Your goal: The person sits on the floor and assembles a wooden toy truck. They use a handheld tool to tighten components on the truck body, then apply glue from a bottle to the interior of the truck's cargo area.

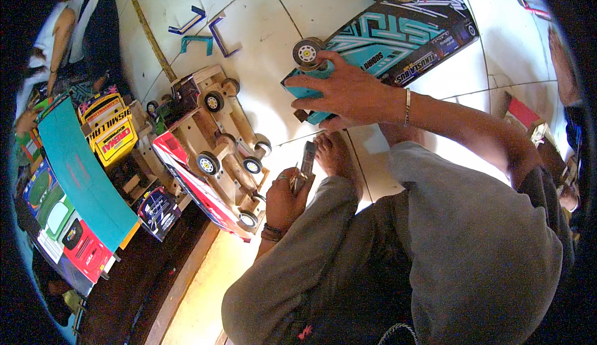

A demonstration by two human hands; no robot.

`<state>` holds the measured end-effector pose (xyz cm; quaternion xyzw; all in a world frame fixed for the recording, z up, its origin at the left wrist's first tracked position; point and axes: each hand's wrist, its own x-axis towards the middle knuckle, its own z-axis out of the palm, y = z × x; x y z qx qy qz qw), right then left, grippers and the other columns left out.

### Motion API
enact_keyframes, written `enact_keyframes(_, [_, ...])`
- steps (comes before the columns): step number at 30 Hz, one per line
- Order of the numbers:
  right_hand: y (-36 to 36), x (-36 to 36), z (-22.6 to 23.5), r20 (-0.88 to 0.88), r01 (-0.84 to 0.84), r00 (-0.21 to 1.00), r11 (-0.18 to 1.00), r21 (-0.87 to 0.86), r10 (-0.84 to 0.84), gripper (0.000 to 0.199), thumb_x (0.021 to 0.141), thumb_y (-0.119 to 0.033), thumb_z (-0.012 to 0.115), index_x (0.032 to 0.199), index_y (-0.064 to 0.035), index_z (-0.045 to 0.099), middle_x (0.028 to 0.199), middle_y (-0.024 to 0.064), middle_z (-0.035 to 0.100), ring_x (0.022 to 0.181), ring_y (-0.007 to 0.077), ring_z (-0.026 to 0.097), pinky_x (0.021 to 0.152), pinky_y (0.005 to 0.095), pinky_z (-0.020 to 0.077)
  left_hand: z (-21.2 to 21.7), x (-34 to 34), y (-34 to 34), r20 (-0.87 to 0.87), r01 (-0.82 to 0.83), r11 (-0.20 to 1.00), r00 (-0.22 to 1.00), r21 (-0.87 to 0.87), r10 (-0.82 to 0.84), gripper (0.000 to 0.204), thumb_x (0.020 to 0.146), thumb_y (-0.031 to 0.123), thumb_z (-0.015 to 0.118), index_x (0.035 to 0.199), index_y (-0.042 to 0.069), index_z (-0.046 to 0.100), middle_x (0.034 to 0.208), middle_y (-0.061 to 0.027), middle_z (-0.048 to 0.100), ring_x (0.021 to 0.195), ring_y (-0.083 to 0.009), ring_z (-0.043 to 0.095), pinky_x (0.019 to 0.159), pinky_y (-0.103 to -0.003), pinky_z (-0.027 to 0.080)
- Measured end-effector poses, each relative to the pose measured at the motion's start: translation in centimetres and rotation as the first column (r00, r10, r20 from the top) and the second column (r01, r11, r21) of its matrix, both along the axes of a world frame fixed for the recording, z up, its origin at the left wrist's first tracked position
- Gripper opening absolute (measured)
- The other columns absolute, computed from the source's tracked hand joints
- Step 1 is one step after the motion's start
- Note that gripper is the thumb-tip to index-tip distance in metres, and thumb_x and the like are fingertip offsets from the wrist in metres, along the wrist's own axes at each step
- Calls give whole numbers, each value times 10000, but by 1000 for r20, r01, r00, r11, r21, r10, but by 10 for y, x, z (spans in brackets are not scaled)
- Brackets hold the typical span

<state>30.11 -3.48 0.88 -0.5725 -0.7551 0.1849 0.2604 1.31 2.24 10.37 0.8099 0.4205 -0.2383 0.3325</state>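
Note:
My right hand (348, 90) grips the near end of a teal and black toy bus (398, 46), its fingers spread over the teal edge. The bus lies on its side on the tiles, with two black wheels with pale hubs along its far edge. My left hand (287, 199) is closed around a slim grey metal tool (308, 155) that looks like a stapler and points up, beside my bare foot (333, 155). A gap separates the tool from the bus. Beyond lie a blue bent strip (189, 22), a teal one (198, 41) and a purple one (219, 37).
To the left, a wooden toy vehicle (198, 118) shows its wheels, beside a red and white panel (193, 180). Further left stand a yellow toy front (115, 130) and a teal-roofed toy bus (81, 165). A person (87, 28) sits at the upper left.

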Motion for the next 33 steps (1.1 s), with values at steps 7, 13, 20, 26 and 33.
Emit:
enact_keyframes(7, [10, -4, 7, -73, 62, 996, 991, 117, -53, 365, 878, -441, 708, 1088, -144, 731, 1424, 84, 513, 1050, 265, 667, 1137, 582, 281, -60, -22, -23, -41, -306, 952, 951, -8, 306, 455, 970, 352, 674, 1114, -74, 605, 961, -270, 667, 912, -429, 643, 837, -503, 498])
enact_keyframes(13, [50, -4, 18, 34, -98, 994, 994, -37, 99, 307, 861, -361, 714, 723, -92, 766, 1245, 96, 643, 856, 243, 696, 1139, 561, 235, -118, -30, -58, 109, -35, 922, 994, 385, -8, 386, 977, 304, 626, 1175, -22, 567, 1105, -233, 585, 1066, -421, 563, 889, -533, 462])
enact_keyframes(20, [63, -4, 29, 64, -155, 984, 975, -161, 167, 330, 832, -382, 727, 702, -81, 763, 1201, 103, 665, 820, 237, 692, 1116, 565, 264, -183, 6, -96, -21, 122, 851, 991, 511, -130, 314, 982, 287, 580, 1171, 37, 559, 1127, -207, 574, 1086, -408, 552, 899, -536, 457])
enact_keyframes(26, [55, 4, 30, 12, -122, 992, 986, -115, 124, 271, 882, -389, 699, 898, -129, 775, 1219, 71, 662, 913, 233, 689, 1114, 554, 283, -201, 17, -100, -64, 130, 829, 991, 545, -113, 259, 986, 273, 541, 1168, 88, 553, 1146, -184, 564, 1103, -396, 543, 907, -539, 452])
enact_keyframes(33, [5, 79, 54, -5, 330, 944, 943, 34, -330, 226, 965, -266, 664, 1142, -136, 714, 1239, 74, 663, 1220, 229, 590, 1094, 467, 333, -207, 33, -101, -100, 168, 769, 986, 616, -135, 249, 988, 282, 507, 1157, 114, 579, 1178, -172, 569, 1151, -389, 535, 953, -534, 460])
